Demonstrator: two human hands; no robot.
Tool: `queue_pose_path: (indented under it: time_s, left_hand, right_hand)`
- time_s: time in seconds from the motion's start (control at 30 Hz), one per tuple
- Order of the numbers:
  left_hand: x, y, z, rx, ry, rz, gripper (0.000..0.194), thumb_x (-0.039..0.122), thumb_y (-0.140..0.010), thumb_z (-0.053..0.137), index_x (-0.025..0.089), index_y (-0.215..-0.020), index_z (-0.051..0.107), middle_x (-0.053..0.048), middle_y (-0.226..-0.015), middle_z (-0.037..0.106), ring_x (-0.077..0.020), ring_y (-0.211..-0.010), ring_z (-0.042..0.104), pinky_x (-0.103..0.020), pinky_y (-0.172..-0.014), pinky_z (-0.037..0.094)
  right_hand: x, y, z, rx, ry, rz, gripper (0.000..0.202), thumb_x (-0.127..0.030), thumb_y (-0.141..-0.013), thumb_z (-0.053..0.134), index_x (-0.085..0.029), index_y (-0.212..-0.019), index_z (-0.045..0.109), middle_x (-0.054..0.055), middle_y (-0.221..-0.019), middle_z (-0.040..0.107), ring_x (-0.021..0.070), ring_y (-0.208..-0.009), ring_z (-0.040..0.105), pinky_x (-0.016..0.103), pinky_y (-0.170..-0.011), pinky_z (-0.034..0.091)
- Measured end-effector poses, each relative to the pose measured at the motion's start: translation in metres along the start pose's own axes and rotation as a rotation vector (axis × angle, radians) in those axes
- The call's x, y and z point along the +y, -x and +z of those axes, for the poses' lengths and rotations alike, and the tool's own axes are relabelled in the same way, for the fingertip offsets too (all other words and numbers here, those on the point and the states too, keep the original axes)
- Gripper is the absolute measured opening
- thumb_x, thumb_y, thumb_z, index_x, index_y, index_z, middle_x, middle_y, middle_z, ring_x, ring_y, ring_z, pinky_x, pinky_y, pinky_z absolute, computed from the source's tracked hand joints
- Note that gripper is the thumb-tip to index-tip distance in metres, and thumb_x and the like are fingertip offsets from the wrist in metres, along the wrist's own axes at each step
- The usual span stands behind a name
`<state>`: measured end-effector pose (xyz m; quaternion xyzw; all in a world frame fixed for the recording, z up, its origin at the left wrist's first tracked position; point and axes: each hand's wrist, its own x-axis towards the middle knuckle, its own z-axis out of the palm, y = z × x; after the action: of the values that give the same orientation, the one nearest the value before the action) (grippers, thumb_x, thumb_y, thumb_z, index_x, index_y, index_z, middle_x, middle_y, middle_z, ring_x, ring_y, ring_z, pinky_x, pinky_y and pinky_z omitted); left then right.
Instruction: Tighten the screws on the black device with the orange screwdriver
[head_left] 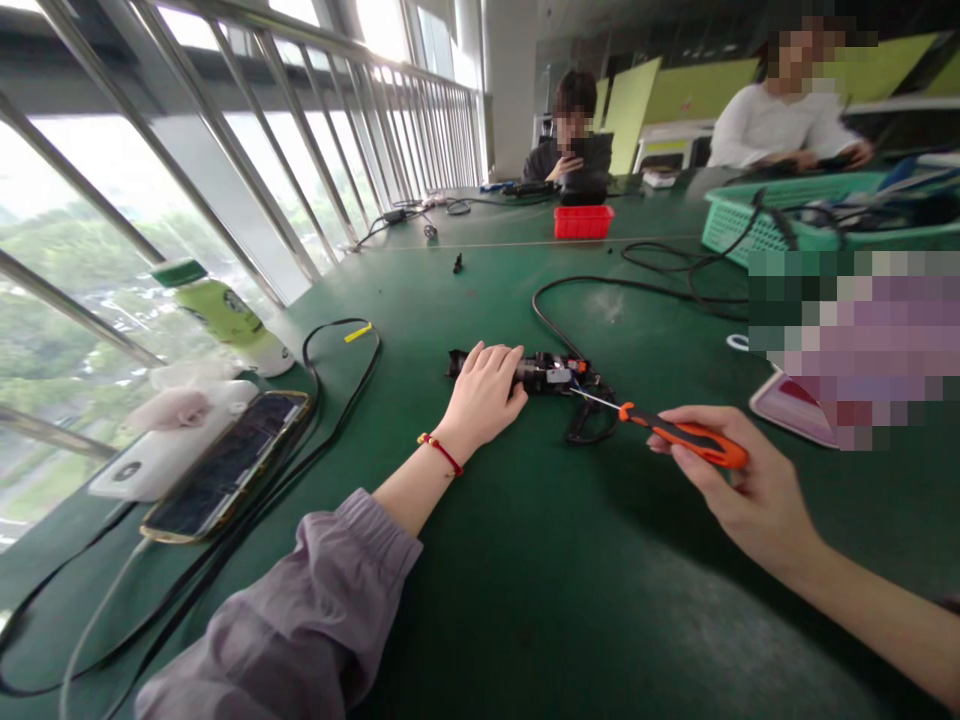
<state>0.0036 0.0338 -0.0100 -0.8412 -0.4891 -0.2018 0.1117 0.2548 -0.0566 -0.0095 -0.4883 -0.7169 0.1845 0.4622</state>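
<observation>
A black device [551,374] with exposed inner parts and a cord lies on the green table [480,600]. My left hand [487,390] is wrapped over its dark cylindrical left part. In my right hand [739,480] is a screwdriver [682,436] with an orange and black handle. The screwdriver's thin shaft points left, and its tip is at the exposed right part of the device; whether it touches a screw is too small to tell. A black looped piece [592,425] sits just below the tip.
Left: a bottle [232,322], a phone [229,465], a white object [161,450] and black cables. Farther back are a red basket [583,222] and a green basket [825,240] of cables. Two people sit across the table. A pinkish flat item [795,410] lies right.
</observation>
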Motion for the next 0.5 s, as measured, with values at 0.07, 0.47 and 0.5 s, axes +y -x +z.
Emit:
queue_pose_path:
  time_s: [0.07, 0.47, 0.5]
  left_hand:
    - [0.0008, 0.0001, -0.0011, 0.001, 0.004, 0.002, 0.041, 0.023, -0.082, 0.042, 0.009, -0.12, 0.046, -0.01, -0.114, 0.055, -0.0203, -0.108, 0.048, -0.039, -0.106, 0.028]
    - [0.0031, 0.0024, -0.0064, 0.024, 0.008, 0.031, 0.045, 0.024, -0.079, 0.044, 0.011, -0.122, 0.044, -0.01, -0.107, 0.053, -0.0223, -0.1, 0.047, -0.037, -0.092, 0.038]
    - [0.0034, 0.0023, -0.0067, 0.028, 0.003, 0.031, 0.045, 0.024, -0.078, 0.044, 0.011, -0.122, 0.045, -0.01, -0.106, 0.053, -0.0226, -0.099, 0.048, -0.037, -0.091, 0.039]
  right_hand:
    - [0.0003, -0.0004, 0.0006, 0.005, -0.006, 0.003, 0.021, -0.029, -0.081, 0.054, -0.023, -0.101, 0.055, 0.002, -0.084, 0.065, 0.0159, -0.076, 0.064, 0.028, -0.068, 0.051]
    - [-0.0007, 0.0004, -0.0006, -0.004, -0.012, 0.006, 0.019, -0.03, -0.082, 0.052, -0.025, -0.101, 0.055, 0.002, -0.084, 0.065, 0.0177, -0.077, 0.064, 0.03, -0.068, 0.052]
    - [-0.0014, 0.0004, -0.0009, -0.001, -0.006, -0.004, 0.019, -0.03, -0.082, 0.052, -0.025, -0.1, 0.055, 0.002, -0.084, 0.065, 0.0179, -0.076, 0.064, 0.03, -0.067, 0.052]
